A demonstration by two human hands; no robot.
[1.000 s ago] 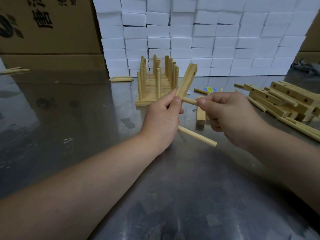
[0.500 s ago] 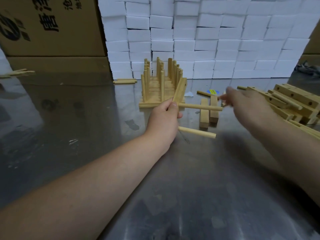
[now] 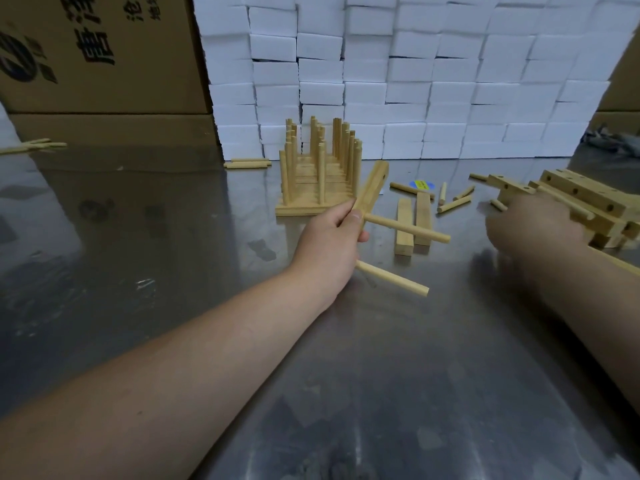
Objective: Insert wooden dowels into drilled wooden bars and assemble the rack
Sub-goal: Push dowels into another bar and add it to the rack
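1. Wood bar, head view: your left hand [image 3: 330, 244] is clamped round the low end of the drilled bar [image 3: 373, 185]. Its long axis tilts up and away to the right, and a hole near the top shows empty.
2. Upper dowel [image 3: 407, 229] and lower dowel [image 3: 391, 278] are seated, both sticking out right.
3. Loose dowels [image 3: 453, 203] lie on the steel table [image 3: 173, 271], right of the bar. Your right hand [image 3: 530, 230] is nearer them, just beside the bar pile [image 3: 581, 202].
4. Right fingers: too blurred to tell spread or curled; nothing visibly held.
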